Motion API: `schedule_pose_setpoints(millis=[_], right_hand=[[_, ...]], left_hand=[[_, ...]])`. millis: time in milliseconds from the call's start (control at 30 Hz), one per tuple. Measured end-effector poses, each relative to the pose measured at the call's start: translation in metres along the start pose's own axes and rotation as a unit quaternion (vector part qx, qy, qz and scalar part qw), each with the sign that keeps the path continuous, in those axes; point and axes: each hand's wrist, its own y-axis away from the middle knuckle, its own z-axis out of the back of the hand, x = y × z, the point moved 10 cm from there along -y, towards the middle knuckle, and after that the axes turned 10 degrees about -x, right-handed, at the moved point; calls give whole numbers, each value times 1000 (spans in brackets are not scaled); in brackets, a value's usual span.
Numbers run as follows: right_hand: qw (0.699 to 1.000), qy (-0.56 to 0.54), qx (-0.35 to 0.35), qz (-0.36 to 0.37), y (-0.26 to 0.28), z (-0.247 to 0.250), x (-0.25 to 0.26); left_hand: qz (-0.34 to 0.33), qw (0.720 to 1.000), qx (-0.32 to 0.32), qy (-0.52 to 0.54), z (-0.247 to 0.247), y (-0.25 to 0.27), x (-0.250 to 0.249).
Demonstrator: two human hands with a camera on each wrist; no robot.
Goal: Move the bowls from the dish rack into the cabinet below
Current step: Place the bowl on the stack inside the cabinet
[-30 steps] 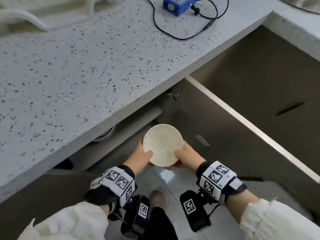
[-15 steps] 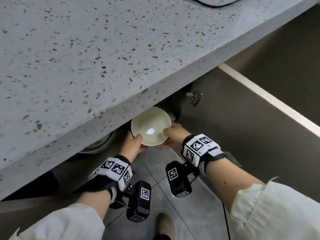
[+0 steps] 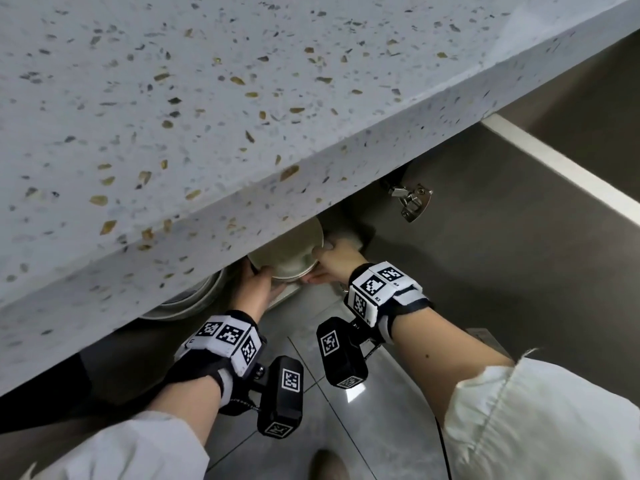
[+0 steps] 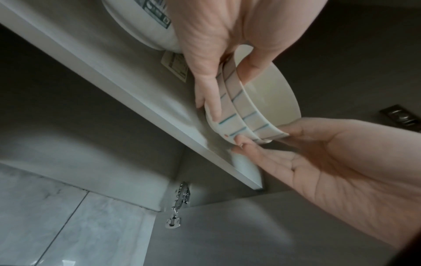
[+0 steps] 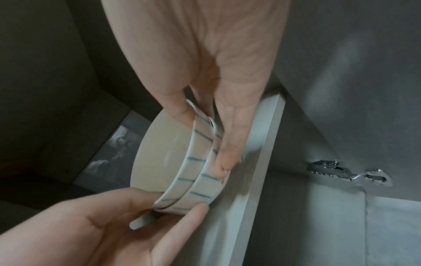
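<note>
Two nested cream bowls with blue stripes on the outside are held between both hands, half hidden under the countertop edge. My left hand grips their left side, thumb inside the rim and fingers under the base. My right hand grips the opposite side the same way. The bowls are tilted, with the base right at the front part of the grey cabinet shelf; whether it touches is unclear.
The speckled countertop overhangs the cabinet and hides most of its inside. A larger white bowl and stacked dishes sit on the shelf to the left. The open cabinet door with its hinge stands right.
Both hands have carried the bowls forward, from in front of the cabinet to under the countertop edge at the shelf. The head view has dropped lower and closer.
</note>
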Motion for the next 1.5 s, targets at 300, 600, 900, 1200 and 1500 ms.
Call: schedule_pose_setpoints(millis=[300, 600, 900, 1200, 1500], right_hand=[[997, 24, -10, 71, 2, -1, 11], [998, 10, -2, 67, -12, -3, 7], [997, -1, -6, 72, -6, 8, 13], [997, -77, -2, 25, 85, 42, 17], [989, 22, -79, 122, 210, 104, 61]], left_hand=[[-34, 999, 25, -13, 1, -4, -3], [-40, 999, 31, -19, -2, -8, -5], [-42, 995, 30, -80, -2, 4, -9], [-31, 978, 48, -201, 4, 82, -36], [-103, 930, 151, -319, -12, 201, -97]])
